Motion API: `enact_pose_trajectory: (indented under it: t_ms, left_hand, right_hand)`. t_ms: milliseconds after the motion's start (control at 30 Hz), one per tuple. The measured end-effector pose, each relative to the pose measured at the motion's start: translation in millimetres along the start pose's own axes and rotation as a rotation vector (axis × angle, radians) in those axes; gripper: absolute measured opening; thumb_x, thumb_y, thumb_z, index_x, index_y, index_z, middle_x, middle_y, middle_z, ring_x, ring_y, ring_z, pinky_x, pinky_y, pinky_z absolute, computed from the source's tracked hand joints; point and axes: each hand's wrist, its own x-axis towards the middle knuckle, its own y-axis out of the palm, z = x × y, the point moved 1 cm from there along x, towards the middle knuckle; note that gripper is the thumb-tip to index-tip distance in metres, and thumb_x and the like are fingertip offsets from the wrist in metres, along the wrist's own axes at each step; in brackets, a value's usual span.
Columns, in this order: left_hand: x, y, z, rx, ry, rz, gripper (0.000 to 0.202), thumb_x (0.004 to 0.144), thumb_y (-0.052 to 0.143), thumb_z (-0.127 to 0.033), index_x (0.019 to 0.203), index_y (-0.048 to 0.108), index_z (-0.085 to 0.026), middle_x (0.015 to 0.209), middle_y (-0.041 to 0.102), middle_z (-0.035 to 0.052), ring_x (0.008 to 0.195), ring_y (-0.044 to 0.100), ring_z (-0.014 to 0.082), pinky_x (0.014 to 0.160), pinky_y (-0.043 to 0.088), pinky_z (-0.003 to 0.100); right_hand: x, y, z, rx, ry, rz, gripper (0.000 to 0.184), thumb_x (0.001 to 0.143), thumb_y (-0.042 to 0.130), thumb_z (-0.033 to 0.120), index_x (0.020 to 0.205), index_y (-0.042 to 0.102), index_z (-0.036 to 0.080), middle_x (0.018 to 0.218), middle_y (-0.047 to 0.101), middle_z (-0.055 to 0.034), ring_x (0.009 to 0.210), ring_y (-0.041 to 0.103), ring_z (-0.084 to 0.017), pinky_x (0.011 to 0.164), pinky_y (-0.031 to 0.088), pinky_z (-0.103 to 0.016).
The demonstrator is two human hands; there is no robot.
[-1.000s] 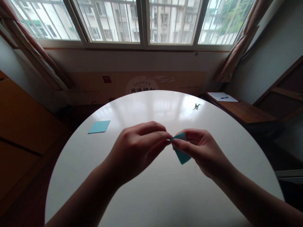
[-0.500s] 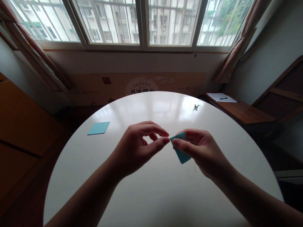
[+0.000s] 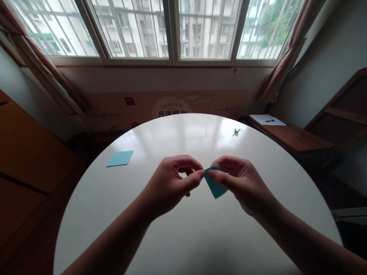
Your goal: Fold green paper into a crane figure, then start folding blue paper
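A small piece of folded teal paper [image 3: 217,187] is held above the table between my two hands. My right hand [image 3: 239,178] pinches its upper part, thumb in front and fingers behind. At the paper's left corner, the thumb and index finger of my left hand [image 3: 176,179] are closed together on the tip. Part of the paper is hidden by my right thumb and fingers. To the left on the table lies a flat square of light blue paper [image 3: 120,158]. Farther back at the right stands a small green folded paper figure [image 3: 236,132], shaped like a bird.
The round white table [image 3: 177,236] spans the view below me. Beyond its right edge is a wooden desk [image 3: 304,138] with a white sheet [image 3: 268,120] and a dark pen on it. A large printed box [image 3: 114,110] stands under the barred window [image 3: 205,30].
My left hand has closed its fingertips on the paper's left corner and sits slightly farther right. The folded paper has shifted slightly left in my right hand. The view has tilted up a little.
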Motion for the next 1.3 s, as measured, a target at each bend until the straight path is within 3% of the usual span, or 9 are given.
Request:
enact_pose_trajectory:
  t_ms: [333, 833, 1033, 1300]
  left_hand:
    - [-2.2, -0.1, -1.5, 0.037, 0.015, -0.026, 0.012, 0.084, 0.068, -0.025, 0.080, 0.070, -0.014, 0.072, 0.063, 0.0012, 0.057, 0.056, 0.0108, 0.045, 0.049, 0.019]
    - [-1.4, -0.7, -5.1, 0.091, 0.042, -0.048, 0.012, 0.084, 0.067, -0.024, 0.079, 0.070, -0.014, 0.074, 0.064, 0.0022, 0.059, 0.056, 0.0114, 0.046, 0.049, 0.020]
    - [-2.6, -0.7, -4.6, 0.115, 0.054, -0.058, 0.012, 0.085, 0.067, -0.024, 0.078, 0.070, -0.014, 0.076, 0.065, 0.0028, 0.061, 0.057, 0.0117, 0.047, 0.049, 0.020]
    - [-2.0, 3.3, -4.3, 0.128, 0.050, -0.045, 0.013, 0.085, 0.067, -0.025, 0.079, 0.070, -0.014, 0.078, 0.067, 0.0037, 0.062, 0.058, 0.0122, 0.048, 0.050, 0.020]
  right_hand:
    - [1.4, -2.6, 3.7, 0.079, 0.062, 0.019, 0.017, 0.078, 0.083, 0.033, 0.071, 0.075, 0.019, 0.062, 0.063, 0.0019, 0.057, 0.051, -0.008, 0.052, 0.040, -0.019]
    - [3.4, -5.3, 3.6, -0.043, 0.041, -0.004, 0.020, 0.081, 0.077, 0.040, 0.082, 0.081, 0.020, 0.063, 0.063, -0.0015, 0.057, 0.047, -0.012, 0.053, 0.035, -0.026]
    - [4.6, -5.4, 3.4, -0.033, 0.013, -0.014, 0.017, 0.081, 0.076, 0.036, 0.081, 0.080, 0.020, 0.061, 0.061, 0.0001, 0.053, 0.041, -0.011, 0.051, 0.030, -0.027]
    - [4.3, -4.0, 4.1, 0.025, 0.082, -0.025, 0.018, 0.080, 0.073, 0.034, 0.072, 0.076, 0.018, 0.055, 0.053, 0.0018, 0.052, 0.035, -0.010, 0.049, 0.026, -0.026]
